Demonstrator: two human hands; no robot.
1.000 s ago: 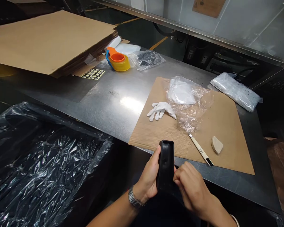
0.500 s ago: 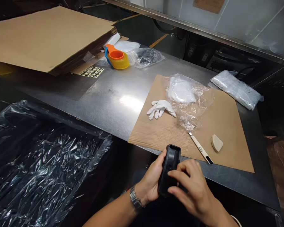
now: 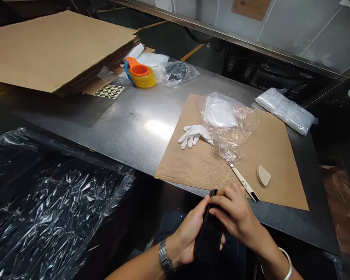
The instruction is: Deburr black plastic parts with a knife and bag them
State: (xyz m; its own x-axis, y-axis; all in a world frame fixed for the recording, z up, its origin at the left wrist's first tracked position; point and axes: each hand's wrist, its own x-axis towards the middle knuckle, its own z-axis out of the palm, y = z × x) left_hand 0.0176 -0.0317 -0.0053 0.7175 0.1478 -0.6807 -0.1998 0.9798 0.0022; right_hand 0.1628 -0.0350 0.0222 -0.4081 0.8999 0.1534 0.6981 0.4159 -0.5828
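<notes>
A long black plastic part (image 3: 208, 239), hollow on one face a moment ago, is held at the near edge of the table. My left hand (image 3: 189, 233) wraps around it from the left, fingertips showing at its right side. My right hand (image 3: 236, 214) is closed over its upper end, thumb and fingers pressed against it; what lies under those fingers is hidden. Just beyond the right hand, a pale-handled knife (image 3: 243, 181) marked A26 lies on a cardboard sheet (image 3: 280, 155). Right of the knife sits a beige rounded block (image 3: 263, 175).
On the cardboard lie a white glove (image 3: 194, 136) and a clear plastic bag (image 3: 236, 132) with white contents. A tape dispenser (image 3: 140, 72), stickers (image 3: 109, 91) and stacked cardboard (image 3: 61, 50) are farther left. A bin lined with black plastic (image 3: 52, 210) stands at left; a plastic pack (image 3: 286, 109) at right.
The black part has turned so its hollow face no longer shows. My right hand has moved up from its middle and closed over the upper end. The view has shifted slightly.
</notes>
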